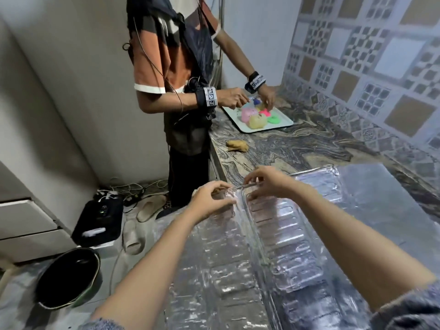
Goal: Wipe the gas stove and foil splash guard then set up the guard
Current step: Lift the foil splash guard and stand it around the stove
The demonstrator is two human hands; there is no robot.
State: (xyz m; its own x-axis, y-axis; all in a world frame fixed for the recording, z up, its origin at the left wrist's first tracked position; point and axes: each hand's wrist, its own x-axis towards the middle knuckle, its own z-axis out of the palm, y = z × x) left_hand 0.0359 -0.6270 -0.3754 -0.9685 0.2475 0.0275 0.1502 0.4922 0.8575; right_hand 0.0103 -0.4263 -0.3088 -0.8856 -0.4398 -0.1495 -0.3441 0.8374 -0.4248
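foil splash guard [262,234] flat under both hands, left hand [212,198] and right hand [269,182] pinching its far edge

It was a home kitchen. A marbled stone counter [297,148] ran beneath patterned wall tiles [357,55]. Sandals [150,208] lay on the floor.

Foil splash guard [273,246] runs off bottom & right edges; its near end unseen. Both hands' fingertips blurred at the far fold, so grip unclear, maybe pinching. Gas stove hidden under foil, if there.
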